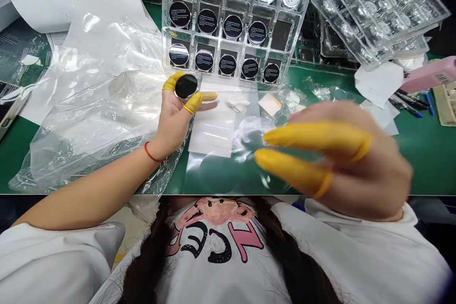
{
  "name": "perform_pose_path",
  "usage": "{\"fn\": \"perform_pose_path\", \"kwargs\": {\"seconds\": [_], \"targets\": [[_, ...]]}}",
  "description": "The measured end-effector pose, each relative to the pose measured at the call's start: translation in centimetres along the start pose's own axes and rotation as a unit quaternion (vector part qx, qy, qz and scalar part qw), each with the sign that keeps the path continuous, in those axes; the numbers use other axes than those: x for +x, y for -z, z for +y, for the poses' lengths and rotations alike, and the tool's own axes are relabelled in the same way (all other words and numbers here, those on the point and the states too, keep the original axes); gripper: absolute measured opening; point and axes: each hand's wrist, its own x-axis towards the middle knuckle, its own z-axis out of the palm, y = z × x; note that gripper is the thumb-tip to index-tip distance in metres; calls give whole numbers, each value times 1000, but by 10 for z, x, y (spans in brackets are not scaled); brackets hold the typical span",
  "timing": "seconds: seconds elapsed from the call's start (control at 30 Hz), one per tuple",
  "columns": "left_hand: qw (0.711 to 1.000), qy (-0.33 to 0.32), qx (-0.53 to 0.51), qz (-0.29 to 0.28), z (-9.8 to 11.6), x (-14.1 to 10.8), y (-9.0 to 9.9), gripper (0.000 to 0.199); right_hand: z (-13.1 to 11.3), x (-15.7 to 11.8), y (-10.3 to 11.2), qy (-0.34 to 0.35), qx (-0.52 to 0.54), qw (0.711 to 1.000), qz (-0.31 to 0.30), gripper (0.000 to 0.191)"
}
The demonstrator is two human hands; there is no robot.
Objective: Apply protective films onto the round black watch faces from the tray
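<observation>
Left hand (174,121) at centre left of the frame, raised over a green work mat (427,161); two of its fingers, sheathed in yellow rubber finger cots (173,80), pinch the edge of a round, glossy black disc with a thin silver rim (186,86) in a narrow grip; the disc sits just in front of the lower edge of an upright clear plastic compartment tray (231,19), whose cells hold round silver and black printed discs; a red string bracelet (151,153) circles the left wrist. Right hand (356,166), motion-blurred at lower right, has two yellow-cotted fingers (313,135) slightly spread and shows nothing held; it is nearest a flat clear plastic bag (228,171), which lies beside a white rectangular packet (212,128). A crumpled clear plastic sheet (96,104) lies at left, with white paper sheets (81,9) at upper left; stacked clear blister trays (377,9) occupy the upper right; a pink box (429,73) and dark pens (406,102) lie at right; the person's white printed T-shirt (221,256) fills the bottom edge.
</observation>
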Motion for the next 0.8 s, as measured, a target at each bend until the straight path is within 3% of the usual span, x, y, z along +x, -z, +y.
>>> {"fn": "perform_pose_path", "kwargs": {"seconds": [0.1, 0.17, 0.33, 0.53, 0.6, 0.67, 0.73, 0.77, 0.8], "targets": [[1000, -20, 20, -3, -6, 2, 2, 59, -13, -7, -8, 136, -53, 987, -73, 24], [998, -41, 46, -11, -8, 3, 3, 60, -14, -15, -16, 178, -81, 973, -122, 30], [996, -57, 49, -41, -8, 0, 5, 53, -10, -45, -36, 155, -100, 975, -127, 27], [996, -30, 53, -63, -4, -4, 5, 44, -12, -72, -53, 150, -100, 976, -119, 17], [996, -48, 53, -62, -1, -5, 3, 46, -12, -77, -51, 146, -86, 984, -59, 16], [996, -63, 43, -42, 2, -6, 2, 43, -5, -85, -40, 105, -76, 991, 39, 17], [996, -69, 50, -35, 4, -7, 0, 45, 14, -101, -18, -34, -95, 980, 172, 18], [995, -71, 56, -39, 4, -8, 0, 46, 29, -114, -3, -138, -107, 955, 239, 20], [995, -67, 59, -40, 4, -8, 0, 47, 46, -130, 16, -243, -112, 901, 341, 19]]}}
